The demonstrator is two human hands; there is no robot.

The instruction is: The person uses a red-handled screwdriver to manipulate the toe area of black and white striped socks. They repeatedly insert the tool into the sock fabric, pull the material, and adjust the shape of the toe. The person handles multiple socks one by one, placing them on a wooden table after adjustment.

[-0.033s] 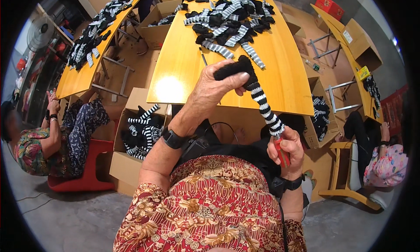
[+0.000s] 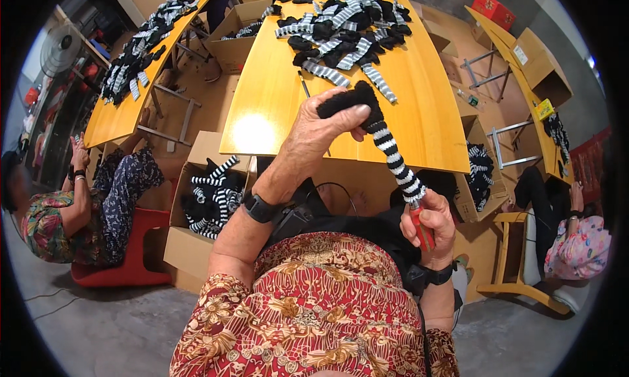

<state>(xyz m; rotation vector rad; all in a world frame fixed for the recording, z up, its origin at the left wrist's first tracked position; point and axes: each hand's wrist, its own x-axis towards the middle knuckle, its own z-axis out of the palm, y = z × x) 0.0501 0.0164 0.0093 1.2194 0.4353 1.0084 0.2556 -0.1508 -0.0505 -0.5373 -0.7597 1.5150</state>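
The left hand gripped the black toe of a striped sock, held stretched above the near edge of the yellow table. The right hand pinched its cuff against a red-handled tool — nothing had visibly shifted.

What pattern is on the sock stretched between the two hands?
Black-and-white stripes along the sock, with a plain black end in the left hand; seen in the head view.

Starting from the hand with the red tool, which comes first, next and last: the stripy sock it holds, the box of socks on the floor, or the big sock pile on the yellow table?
From the right hand:
1. Striped sock, touching it, stretched up toward the left hand.
2. Box of socks, on the floor to the left.
3. Sock pile, far end of the yellow table.
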